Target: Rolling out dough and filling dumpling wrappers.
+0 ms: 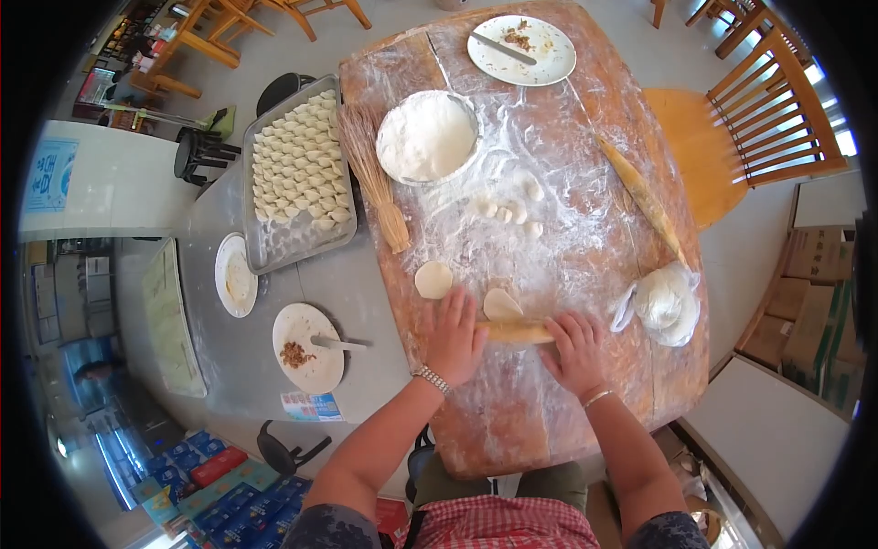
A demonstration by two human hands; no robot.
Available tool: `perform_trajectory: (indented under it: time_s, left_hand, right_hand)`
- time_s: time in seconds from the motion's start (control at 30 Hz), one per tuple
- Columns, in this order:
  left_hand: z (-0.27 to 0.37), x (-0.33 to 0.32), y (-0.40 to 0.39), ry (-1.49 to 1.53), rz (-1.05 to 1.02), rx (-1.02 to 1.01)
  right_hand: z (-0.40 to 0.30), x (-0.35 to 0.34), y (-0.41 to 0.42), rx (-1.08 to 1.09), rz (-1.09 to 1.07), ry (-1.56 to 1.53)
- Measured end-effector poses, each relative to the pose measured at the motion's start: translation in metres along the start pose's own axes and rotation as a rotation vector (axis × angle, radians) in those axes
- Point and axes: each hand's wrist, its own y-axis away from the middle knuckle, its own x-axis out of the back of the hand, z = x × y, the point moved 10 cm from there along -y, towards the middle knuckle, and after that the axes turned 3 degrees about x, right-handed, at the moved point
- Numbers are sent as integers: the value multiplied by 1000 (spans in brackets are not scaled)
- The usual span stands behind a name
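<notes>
A short wooden rolling pin (516,332) lies crosswise on the floured wooden board. My left hand (453,336) covers its left end, and my right hand (573,351) is over the right end. Just beyond the pin, a flat dough wrapper (501,305) lies with its near edge at or beneath the wood. Another round wrapper (433,280) rests flat on the board, close to my left fingertips. Farther off, several small dough pieces (505,214) are scattered in loose flour.
A bowl of flour (429,137) stands beside a straw brush (381,199). Left is a metal tray (300,259) of folded dumplings, near plates with filling scraps (309,374). At right lie a long rolling pin (641,192) and a plastic-wrapped dough lump (664,305). A plate with a spatula (555,65) sits farthest.
</notes>
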Motion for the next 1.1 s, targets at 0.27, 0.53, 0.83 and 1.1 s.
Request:
perform_trajectory:
  time_s: [0.27, 0.53, 0.83, 1.1]
  left_hand:
    - [16, 6, -53, 384, 55, -2]
    - [-51, 28, -36, 435, 83, 345]
    - [-4, 62, -158, 257, 381, -80]
    - [-26, 42, -146, 395, 212, 167]
  right_hand:
    - [-13, -10, 20, 94, -54, -106]
    - [-6, -7, 25, 78, -29, -106]
    - [-9, -14, 19, 51, -79, -136]
    - [0, -11, 24, 24, -104, -120]
